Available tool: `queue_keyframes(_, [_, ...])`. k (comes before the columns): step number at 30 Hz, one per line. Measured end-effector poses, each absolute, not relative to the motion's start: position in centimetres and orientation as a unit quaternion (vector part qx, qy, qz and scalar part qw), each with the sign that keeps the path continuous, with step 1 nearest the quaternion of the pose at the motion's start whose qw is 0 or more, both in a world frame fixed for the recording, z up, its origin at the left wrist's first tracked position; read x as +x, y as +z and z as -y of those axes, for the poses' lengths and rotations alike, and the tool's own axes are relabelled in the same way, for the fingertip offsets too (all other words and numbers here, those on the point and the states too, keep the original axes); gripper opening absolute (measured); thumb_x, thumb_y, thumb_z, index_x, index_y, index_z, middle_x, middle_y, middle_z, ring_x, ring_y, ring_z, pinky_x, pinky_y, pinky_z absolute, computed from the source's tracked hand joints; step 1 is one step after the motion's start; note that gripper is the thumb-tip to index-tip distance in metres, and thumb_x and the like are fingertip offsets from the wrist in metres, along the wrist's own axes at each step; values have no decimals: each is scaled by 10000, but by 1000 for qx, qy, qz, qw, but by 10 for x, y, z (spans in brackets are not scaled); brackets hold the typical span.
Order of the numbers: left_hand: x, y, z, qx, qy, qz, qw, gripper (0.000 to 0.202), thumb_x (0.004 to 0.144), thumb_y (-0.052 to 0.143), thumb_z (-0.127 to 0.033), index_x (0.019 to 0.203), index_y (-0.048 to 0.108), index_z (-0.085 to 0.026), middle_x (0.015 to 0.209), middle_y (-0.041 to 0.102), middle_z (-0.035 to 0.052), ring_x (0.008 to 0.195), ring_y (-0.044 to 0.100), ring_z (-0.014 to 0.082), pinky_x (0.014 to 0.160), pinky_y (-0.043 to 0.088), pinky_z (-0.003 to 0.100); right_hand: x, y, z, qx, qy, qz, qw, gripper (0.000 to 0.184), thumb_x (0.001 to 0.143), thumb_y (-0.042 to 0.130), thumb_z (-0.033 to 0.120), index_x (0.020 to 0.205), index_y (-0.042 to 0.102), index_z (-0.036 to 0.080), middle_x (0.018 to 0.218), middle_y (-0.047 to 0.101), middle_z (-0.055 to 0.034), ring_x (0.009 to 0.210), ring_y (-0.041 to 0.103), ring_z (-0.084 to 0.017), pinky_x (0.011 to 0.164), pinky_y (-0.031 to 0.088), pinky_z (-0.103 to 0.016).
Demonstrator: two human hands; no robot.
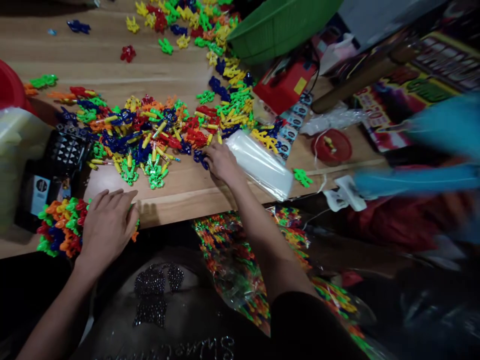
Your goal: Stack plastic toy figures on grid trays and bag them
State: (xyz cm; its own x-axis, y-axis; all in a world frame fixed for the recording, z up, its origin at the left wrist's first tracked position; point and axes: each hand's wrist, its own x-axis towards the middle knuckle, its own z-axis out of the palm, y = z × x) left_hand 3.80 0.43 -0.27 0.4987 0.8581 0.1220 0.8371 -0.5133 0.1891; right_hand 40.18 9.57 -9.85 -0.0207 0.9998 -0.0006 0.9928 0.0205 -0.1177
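Green plastic basket (281, 30) up top, contents hidden. Clear poly bag (240, 265) stuffed w/ multicolour toy pcs, below wooden table (93, 65) edge. Left hand (107, 232) spread wide on pile of pcs (63, 227), no grip. Right hand (223, 165) loosely curved, touching blue pc (200, 159), right by folded clear bag (260, 165).

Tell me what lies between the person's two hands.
In the head view, green and yellow plastic interlocking toy pieces lie on the wooden table between the left hand and the right hand.
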Motion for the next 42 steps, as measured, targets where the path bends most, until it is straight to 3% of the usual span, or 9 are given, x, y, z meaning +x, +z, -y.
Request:
queue_keyframes(3, [38, -2, -2, 861, 99, -497, 49, 447, 1083, 404, -342, 1267, 735, -104, 1185, 810, 196, 1185, 749, 369, 1125, 526, 605, 395, -99, -104, -747, 41, 659, 77, 341, 977, 489, 109, 1227, 720, 124, 1306, 643, -223, 1189, 578, -360, 1035, 509, -509])
queue_keyframes(10, [38, -1, -2, 861, 95, -498, 49, 423, 1081, 405, -314, 1287, 725, -130, 1205, 810, 184, 1168, 753, 350, 1126, 522, 604, 332, -94, -161, -596, 126, 737, 292, 319, 1095, 468, 259, 1299, 712, 243, 1180, 661, -119, 1161, 610, -287, 1083, 520, -459])
queue_keyframes(15, [37, 4, -3, 861, 71, -502, 40, 409, 1052, 425, -287, 1263, 736, -126, 1154, 814, 174, 1160, 743, 344, 1072, 551, 528, 274, -84, -184, -631, 145, 722, 243, 347, 1096, 565, 405, 1343, 701, 202, 1205, 662, -166, 1149, 630, -327, 1042, 525, -477])
queue_keyframes(20, [36, 5, 0, 862, 83, -496, 59, 404, 1082, 422, -322, 1298, 712, -139, 1191, 814, 157, 1222, 733, 330, 1119, 536, 548, 275, -91, -161, -688, 136, 679, 217, 290, 1056, 548, 240, 1305, 655, 135, 1185, 675, -211, 1140, 631, -376, 1017, 517, -532])
queue_keyframes(24, [35, 1, 1, 854, 112, -501, 76, 502, 1129, 349, -410, 1415, 632, -109, 1329, 768, 176, 1305, 703, 325, 1193, 493, 562, 293, -104, -138, -672, 192, 649, 300, 363, 1031, 520, 216, 1386, 551, 144, 1142, 688, -154, 1040, 659, -300, 980, 552, -489])
queue_keyframes(29, [35, 1, 1, 844, 115, -514, 103, 472, 1097, 372, -298, 1486, 558, -108, 1404, 730, 174, 1326, 690, 289, 1252, 446, 533, 276, -115, -84, -553, 347, 655, 381, 498, 1051, 531, 373, 1516, 476, 204, 1223, 679, -105, 1059, 670, -262, 969, 597, -465])
queue_keyframes(34, [37, 3, -1, 840, 101, -520, 122, 510, 1058, 394, -252, 1545, 493, -139, 1411, 729, 140, 1312, 694, 279, 1280, 407, 537, 230, -125, -28, -447, 479, 657, 373, 408, 979, 506, 169, 1380, 573, 211, 1266, 703, -85, 1187, 677, -263, 1093, 578, -474])
queue_keyframes(38, [38, 4, -3, 847, 108, -509, 107, 526, 1054, 400, -242, 1570, 467, -174, 1455, 707, 135, 1304, 697, 285, 1267, 422, 534, 209, -126, -18, -426, 476, 687, 347, 523, 920, 425, 26, 1399, 558, 189, 1327, 694, -97, 1252, 670, -248, 1149, 551, -441])
queue_keyframes(42, [40, 5, -2, 846, 101, -513, 104, 520, 1060, 396, -244, 1562, 483, -143, 1446, 711, 148, 1310, 697, 291, 1263, 425, 527, 206, -124, -17, -405, 430, 743, 316, 582, 912, 465, 37, 1480, 477, 163, 1375, 659, -137, 1328, 621, -274, 1178, 532, -454])
